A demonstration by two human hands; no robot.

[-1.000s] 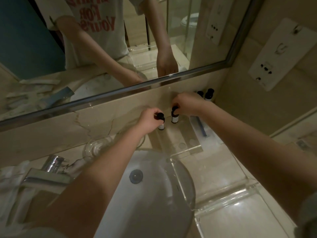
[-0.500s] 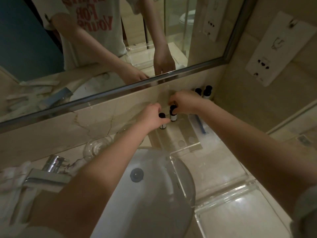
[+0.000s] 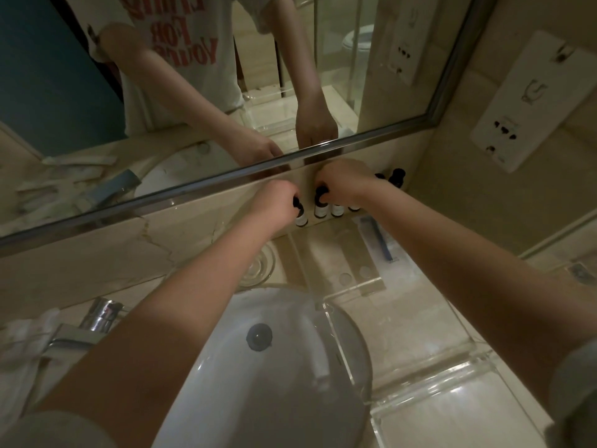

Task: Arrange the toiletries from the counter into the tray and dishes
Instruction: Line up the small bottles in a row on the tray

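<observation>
Several small black-capped toiletry bottles stand in a row at the back of a clear acrylic tray (image 3: 339,253), against the wall under the mirror. My left hand (image 3: 277,202) is closed on the cap of the leftmost bottle (image 3: 300,218). My right hand (image 3: 345,182) grips the cap of the bottle beside it (image 3: 320,210). Two more bottles (image 3: 337,211) show below my right hand, and another (image 3: 396,176) stands further right. A blue-handled item in a clear wrapper (image 3: 378,237) lies at the tray's right side. A round glass dish (image 3: 258,266) sits left of the tray, partly hidden by my left forearm.
The white basin (image 3: 258,367) with its drain lies below my arms. A chrome tap (image 3: 97,315) and crumpled white cloth (image 3: 22,347) are at the left. A larger clear tray (image 3: 452,392) sits at the lower right. A socket panel (image 3: 529,101) is on the right wall.
Both hands have moved the two bottles back toward the wall, into the row at the tray's rear. The camera has tilted slightly.
</observation>
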